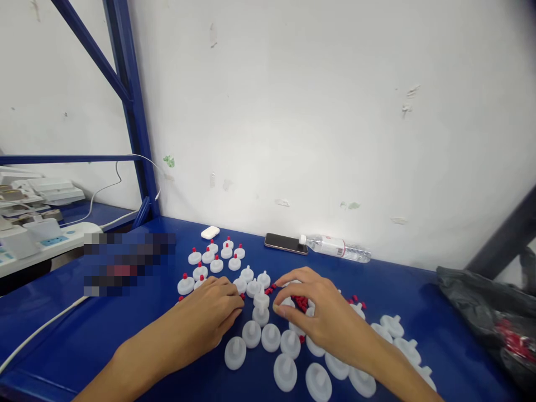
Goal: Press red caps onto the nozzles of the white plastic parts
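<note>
Caps of translucent white plastic (285, 372), round discs with a short central stem, lie nearest, spread across the middle and right of a glossy blue tabletop (402, 282), some tilted or overlapping. Their stems are bare. Above them is the person's left hand (220, 304), back upward, fingers curled down among the caps, a bit of red just beside the fingertips; whether it grips anything cannot be told. Facing it across a narrow gap, the right hand (307, 301) curves thumb and index finger toward each other, tips close together over the caps; whether something small is pinched there is unclear. Behind that curve shows a heap of small red plastic pieces (300, 304), with a few strays around it.

Beyond the left hand stands a cluster of white caps with red tips (216, 264) on their stems. At the right edge sits a crumpled dark plastic bag (469, 307); on the left, a white cable (42, 326) runs past a pixelated patch (125, 265).

Farther back lie a small white rounded case (210, 232), a dark-screened phone (286, 243) and, its neck at the phone's end, a clear plastic bottle (335, 247) on its side. A white power strip (79, 233) is at far left. Behind rise a blue metal post (139, 134) and a scuffed white wall (293, 111).
</note>
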Available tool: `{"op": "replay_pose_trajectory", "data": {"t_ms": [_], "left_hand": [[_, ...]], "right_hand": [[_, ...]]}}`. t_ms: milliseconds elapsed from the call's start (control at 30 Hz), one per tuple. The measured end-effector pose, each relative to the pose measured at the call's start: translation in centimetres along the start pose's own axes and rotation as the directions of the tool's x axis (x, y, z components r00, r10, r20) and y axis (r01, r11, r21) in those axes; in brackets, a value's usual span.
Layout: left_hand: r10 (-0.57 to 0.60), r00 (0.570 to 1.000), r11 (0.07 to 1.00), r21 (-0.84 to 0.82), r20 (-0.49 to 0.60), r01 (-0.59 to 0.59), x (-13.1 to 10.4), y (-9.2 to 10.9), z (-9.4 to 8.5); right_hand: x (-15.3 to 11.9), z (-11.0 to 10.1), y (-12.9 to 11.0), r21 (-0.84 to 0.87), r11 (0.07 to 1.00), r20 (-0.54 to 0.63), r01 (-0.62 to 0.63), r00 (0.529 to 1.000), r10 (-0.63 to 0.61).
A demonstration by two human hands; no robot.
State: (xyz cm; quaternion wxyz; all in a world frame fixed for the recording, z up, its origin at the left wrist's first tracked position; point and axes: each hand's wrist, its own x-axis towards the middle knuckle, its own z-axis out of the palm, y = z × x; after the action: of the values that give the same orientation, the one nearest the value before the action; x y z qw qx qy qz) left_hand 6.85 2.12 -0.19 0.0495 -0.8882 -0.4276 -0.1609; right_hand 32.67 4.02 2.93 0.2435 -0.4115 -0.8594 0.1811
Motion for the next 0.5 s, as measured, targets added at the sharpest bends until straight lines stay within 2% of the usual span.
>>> {"op": "replay_pose_trajectory", "data": {"t_ms": [233,500], "left_hand": [[-0.016,1.0,0.998,-0.055,0.021,0.017,-0.2,-0.5,0.7],[-0.023,0.998,0.996,-0.085,0.065,0.029,-0.6,-0.6,0.8]], "right_hand": [[-0.3,0.5,0.3,-0.007,1.0,0.106,0.028,0.994,-0.027],[-0.2,1.2,0.6,-0.043,0.997,0.138,0.066,0.989,-0.06]]}}
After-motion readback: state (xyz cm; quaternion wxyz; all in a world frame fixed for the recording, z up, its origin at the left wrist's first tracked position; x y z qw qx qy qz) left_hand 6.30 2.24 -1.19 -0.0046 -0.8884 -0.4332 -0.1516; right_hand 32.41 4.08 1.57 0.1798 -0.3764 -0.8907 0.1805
